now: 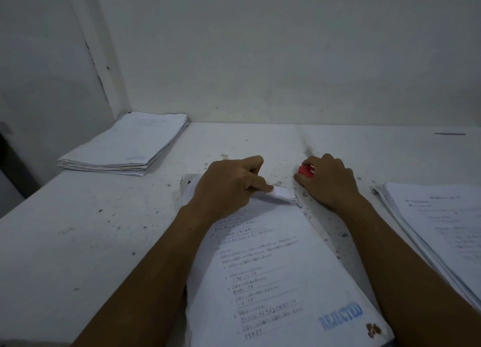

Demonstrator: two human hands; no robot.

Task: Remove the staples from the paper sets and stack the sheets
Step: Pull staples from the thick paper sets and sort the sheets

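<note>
Fingers (pixel 263 188) of your left hand (pixel 226 188) curl over the top right corner of the paper set (pixel 273 263), with the thumb tip pressing a folded-back flap of that corner against the sheet below. Your left index finger stretches forward past the paper's top edge, onto the table (pixel 91 229). Just to the right of that pinched corner, apart from it, your right hand (pixel 328 180) rests on the table with its fingers curled around a small red staple remover (pixel 306 171); only the red end shows between thumb and fingers, so you cannot tell how its jaws stand.

The paper set lies flat in front of you, running from under your left hand down to the near edge of the view, tilted a little clockwise. It carries printed lines, a blue "REJECTED" stamp (pixel 341 315) near its lower right, and a brown stain in the lower right corner.

To your right, near your right forearm, a fanned stack of printed sheets (pixel 437 229) lies on the table. Far to your left, in the corner against the wall (pixel 286 60), sits a neater pile of sheets (pixel 130 146). The white table is speckled with dark spots.
</note>
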